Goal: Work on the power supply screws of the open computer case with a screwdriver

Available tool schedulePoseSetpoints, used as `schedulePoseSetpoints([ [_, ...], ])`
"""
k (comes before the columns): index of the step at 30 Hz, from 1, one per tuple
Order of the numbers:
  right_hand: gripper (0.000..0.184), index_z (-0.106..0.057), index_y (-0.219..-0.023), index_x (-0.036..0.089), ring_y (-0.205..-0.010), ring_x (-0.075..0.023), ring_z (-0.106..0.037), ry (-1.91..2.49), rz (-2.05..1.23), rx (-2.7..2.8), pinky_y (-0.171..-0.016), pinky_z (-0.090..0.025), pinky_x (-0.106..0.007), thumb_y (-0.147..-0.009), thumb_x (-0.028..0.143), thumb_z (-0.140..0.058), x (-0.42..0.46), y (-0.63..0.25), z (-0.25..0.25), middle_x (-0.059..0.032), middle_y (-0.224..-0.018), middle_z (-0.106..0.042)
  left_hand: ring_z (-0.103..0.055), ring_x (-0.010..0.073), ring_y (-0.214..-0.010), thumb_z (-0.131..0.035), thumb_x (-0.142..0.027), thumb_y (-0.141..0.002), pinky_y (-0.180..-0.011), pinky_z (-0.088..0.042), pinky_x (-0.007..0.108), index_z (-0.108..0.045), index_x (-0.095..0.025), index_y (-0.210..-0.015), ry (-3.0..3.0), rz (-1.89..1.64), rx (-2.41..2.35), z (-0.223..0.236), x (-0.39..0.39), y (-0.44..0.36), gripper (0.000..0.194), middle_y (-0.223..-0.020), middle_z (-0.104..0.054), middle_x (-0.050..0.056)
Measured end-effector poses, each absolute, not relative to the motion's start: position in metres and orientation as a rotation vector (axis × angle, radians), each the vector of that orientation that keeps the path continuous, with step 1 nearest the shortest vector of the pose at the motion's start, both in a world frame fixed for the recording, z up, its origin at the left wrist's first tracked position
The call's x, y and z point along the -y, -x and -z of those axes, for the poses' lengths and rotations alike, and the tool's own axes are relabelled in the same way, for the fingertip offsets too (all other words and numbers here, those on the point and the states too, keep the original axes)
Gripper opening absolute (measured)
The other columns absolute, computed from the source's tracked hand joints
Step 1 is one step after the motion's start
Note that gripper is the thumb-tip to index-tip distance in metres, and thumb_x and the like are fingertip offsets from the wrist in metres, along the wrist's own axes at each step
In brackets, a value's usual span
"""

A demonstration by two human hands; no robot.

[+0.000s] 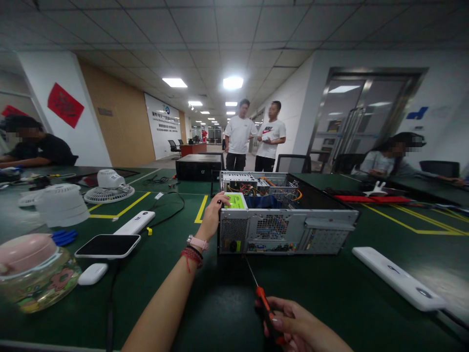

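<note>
A desktop computer case [289, 232] lies on its side, its top open and its grey rear panel towards me. In its near left corner sits a power supply [236, 201] with a bright green label. My left hand [214, 210] is curled over that corner, fingers gripping the power supply's edge; some fingertips are hidden. Below the case, my right hand [293, 320] holds a screwdriver [264, 303] by its orange-and-black handle. The thin shaft slants up and left, its tip near the lower edge of the rear panel; contact I cannot make out.
To the left are a phone [108, 246], a pink-lidded jar [38, 274], a white earphone case [93, 274], a power strip [135, 222] and fan parts [110, 190]. A long white device [397, 278] lies right. Behind stands a black box [200, 167]; several people are around.
</note>
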State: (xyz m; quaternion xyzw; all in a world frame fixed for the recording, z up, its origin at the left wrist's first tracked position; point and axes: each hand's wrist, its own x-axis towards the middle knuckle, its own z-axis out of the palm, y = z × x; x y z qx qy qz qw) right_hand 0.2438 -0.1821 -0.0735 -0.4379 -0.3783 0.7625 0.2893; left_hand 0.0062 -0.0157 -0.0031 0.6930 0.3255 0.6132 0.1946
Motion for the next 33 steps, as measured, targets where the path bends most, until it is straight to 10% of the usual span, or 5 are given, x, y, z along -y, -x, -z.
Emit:
schedulePoseSetpoints([
  [19, 0.051, -0.067, -0.096, 0.013, -0.041, -0.0026, -0.054, 1.103, -2.062, 0.931, -0.040, -0.043, -0.012, -0.056, 0.039, -0.086, 0.179, -0.248, 0.079, 0.0025, -0.067, -0.064, -0.046, 0.0223, -0.128, -0.027, -0.030, -0.094, -0.111, -0.032, 0.038, -0.058, -0.017, -0.076, -1.930, -1.716, -0.927, 0.002, 0.016, -0.007, 0.038, -0.107, -0.064, 0.009],
  [33, 0.051, -0.062, -0.105, 0.010, -0.040, -0.0041, -0.054, 1.128, -2.057, 0.917, -0.038, -0.041, -0.011, -0.063, 0.034, -0.079, 0.182, -0.241, 0.068, -0.0092, -0.074, -0.074, -0.045, 0.0221, -0.129, -0.028, -0.028, -0.094, -0.112, -0.031, 0.039, -0.061, -0.017, -0.080, -1.924, -1.732, -0.879, 0.005, 0.012, -0.006, 0.037, -0.107, -0.064, 0.009],
])
